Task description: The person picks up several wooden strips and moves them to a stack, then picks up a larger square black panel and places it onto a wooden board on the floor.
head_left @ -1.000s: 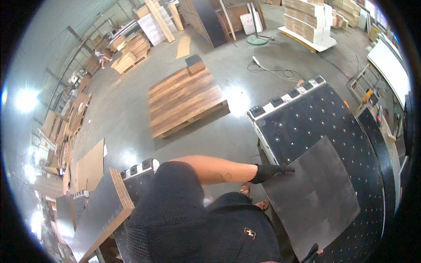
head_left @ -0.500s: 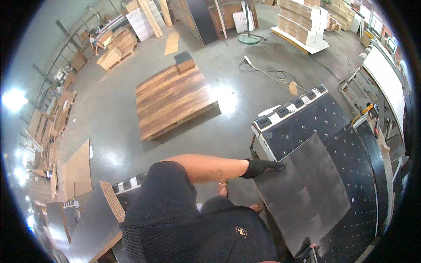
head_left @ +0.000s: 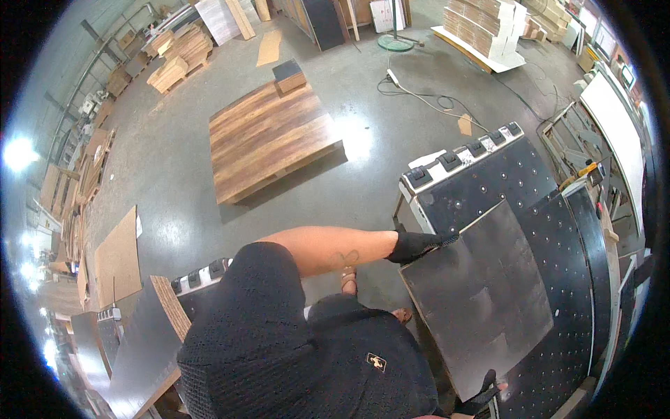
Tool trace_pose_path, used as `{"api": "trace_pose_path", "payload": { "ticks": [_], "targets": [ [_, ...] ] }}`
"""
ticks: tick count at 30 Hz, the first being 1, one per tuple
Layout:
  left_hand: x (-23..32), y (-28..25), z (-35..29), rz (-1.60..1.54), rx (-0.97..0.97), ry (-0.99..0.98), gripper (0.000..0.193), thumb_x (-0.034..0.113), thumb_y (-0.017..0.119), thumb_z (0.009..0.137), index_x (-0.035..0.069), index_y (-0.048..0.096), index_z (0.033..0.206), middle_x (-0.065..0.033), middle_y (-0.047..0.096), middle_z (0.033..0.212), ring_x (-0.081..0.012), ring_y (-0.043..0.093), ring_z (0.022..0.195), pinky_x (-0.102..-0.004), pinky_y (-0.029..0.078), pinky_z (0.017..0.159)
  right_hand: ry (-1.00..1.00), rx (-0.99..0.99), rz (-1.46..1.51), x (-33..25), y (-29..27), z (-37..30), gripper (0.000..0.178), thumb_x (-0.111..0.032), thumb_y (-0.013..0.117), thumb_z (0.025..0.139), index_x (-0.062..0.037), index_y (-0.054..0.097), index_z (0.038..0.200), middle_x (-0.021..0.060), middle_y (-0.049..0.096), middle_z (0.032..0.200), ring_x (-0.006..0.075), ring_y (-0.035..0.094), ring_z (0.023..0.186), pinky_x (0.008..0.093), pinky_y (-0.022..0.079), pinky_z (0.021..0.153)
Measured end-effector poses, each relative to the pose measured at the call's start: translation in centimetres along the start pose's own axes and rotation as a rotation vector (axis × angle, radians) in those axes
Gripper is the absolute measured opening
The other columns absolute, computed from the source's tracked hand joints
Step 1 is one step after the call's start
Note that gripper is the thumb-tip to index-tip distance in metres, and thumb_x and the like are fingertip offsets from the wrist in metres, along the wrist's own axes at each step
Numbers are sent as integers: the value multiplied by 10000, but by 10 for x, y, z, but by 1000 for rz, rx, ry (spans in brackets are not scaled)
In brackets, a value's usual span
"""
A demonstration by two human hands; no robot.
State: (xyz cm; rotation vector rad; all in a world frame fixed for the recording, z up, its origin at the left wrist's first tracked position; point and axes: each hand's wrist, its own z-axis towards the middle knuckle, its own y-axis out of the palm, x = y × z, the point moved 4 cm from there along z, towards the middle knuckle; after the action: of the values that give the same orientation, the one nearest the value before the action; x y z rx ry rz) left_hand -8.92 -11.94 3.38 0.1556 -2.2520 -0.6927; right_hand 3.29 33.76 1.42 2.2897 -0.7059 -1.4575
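A dark grey rectangular panel (head_left: 481, 293) lies over the black studded table (head_left: 569, 279) at my right. My left hand (head_left: 421, 244), in a black glove, reaches across my body to the panel's far left corner. Its fingers are closed together along the edge there. Low at the right, my right hand (head_left: 484, 394) in a dark glove with bare fingertips is at the panel's near edge; it is partly cut off from sight and seems to grip that edge.
Black rollers in a white rail (head_left: 464, 155) line the table's far side. A stack of wood-grain boards (head_left: 272, 140) stands on the floor ahead, with a small dark-topped block (head_left: 289, 75) on it. Thick dark boards (head_left: 143, 349) are at my left. A cable (head_left: 433, 103) crosses the floor.
The view has shifted a little. The panel has moved slightly relative to the table, turning a little, with both hands staying at its edges.
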Motion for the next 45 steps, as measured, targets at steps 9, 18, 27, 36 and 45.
{"api": "trace_pose_path", "payload": {
  "ticks": [9, 18, 27, 36, 45],
  "targets": [
    [6, 16, -17, -103, 91, -60, 548, 533, 688, 921, 140, 685, 1303, -22, 717, 1217, -127, 677, 1042, -326, 528, 954, -49, -61, 50, 9, 15, 3, 840, -627, 625, 930, -51, 434, 1510, 133, 482, 1504, 326, 487, 1327, 496, 426, 1094],
    [10, -66, -56, -349, 52, -20, 393, 364, 718, 960, 92, 695, 1243, -52, 702, 1238, -181, 653, 1111, -351, 532, 988, -68, -97, 60, 38, 87, 0, 825, -619, 623, 935, -50, 441, 1505, 133, 492, 1493, 325, 496, 1316, 497, 432, 1086],
    [98, -179, -195, 101, 175, 506, 353, 262, 687, 972, 109, 649, 1288, -64, 674, 1225, -182, 614, 1151, -365, 501, 1010, 89, -438, 138, 65, 232, 77, 811, -611, 621, 940, -49, 449, 1499, 133, 503, 1482, 324, 505, 1306, 498, 438, 1077],
    [163, -314, -254, 169, 451, 830, 311, 176, 557, 1048, 89, 615, 1341, -37, 643, 1291, -173, 600, 1183, -349, 493, 1037, 677, -1043, 462, 128, 459, 243, 702, -551, 578, 988, -32, 494, 1453, 138, 574, 1411, 315, 569, 1228, 479, 464, 1043],
    [181, -433, -345, -256, 633, 966, 398, 151, 522, 1060, 71, 532, 1450, -70, 519, 1490, -183, 503, 1342, -335, 421, 1128, 167, -692, -354, 199, 701, 315, 652, -539, 492, 1042, -45, 485, 1467, 112, 586, 1396, 281, 577, 1229, 441, 464, 1053]
  ]
}}
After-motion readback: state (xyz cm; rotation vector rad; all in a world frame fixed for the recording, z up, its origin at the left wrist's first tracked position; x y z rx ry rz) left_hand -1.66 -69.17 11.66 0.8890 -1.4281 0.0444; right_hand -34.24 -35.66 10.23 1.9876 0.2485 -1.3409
